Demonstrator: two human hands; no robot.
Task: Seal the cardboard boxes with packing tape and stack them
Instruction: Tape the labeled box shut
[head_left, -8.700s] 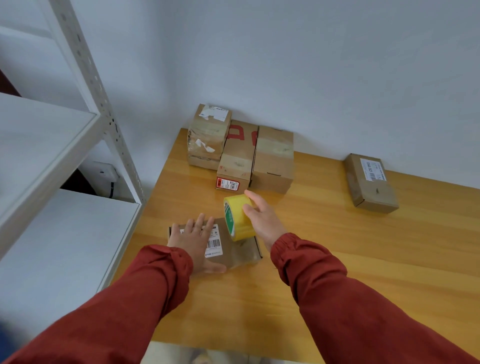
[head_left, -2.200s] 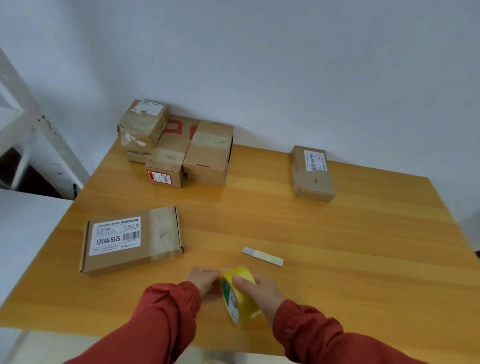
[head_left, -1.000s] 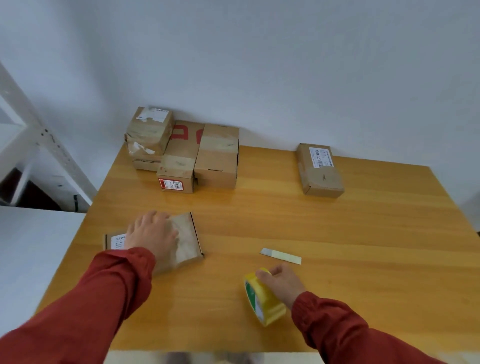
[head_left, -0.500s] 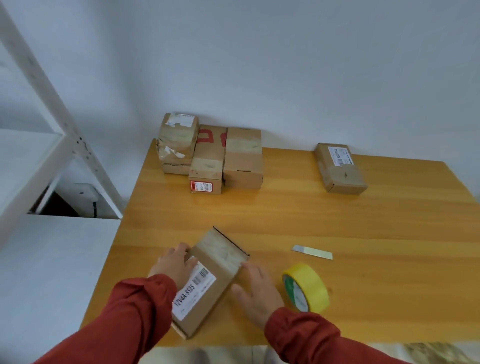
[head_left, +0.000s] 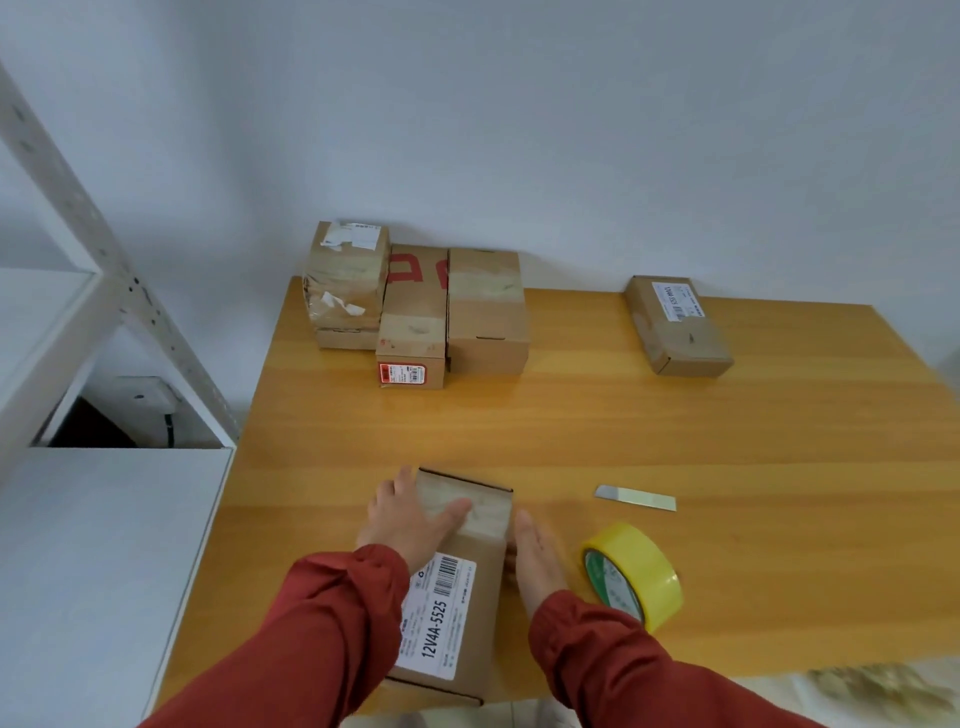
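A person's left hand (head_left: 410, 525) lies flat on the labelled box (head_left: 467, 587) at the table's (head_left: 675, 426) near edge, the right hand (head_left: 537, 561) pressing open-palmed against its side, neither truly gripping, so a lift toward the stacked boxes (head_left: 415, 306) could let it slip.

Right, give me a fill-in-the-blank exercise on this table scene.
The tape roll by the right hand is ____ in colour.
The left hand rests on the labelled box, whose label ends in the digits ____.
The tape roll stands to the ____ of that box.
Missing words: yellow; 5525; right.
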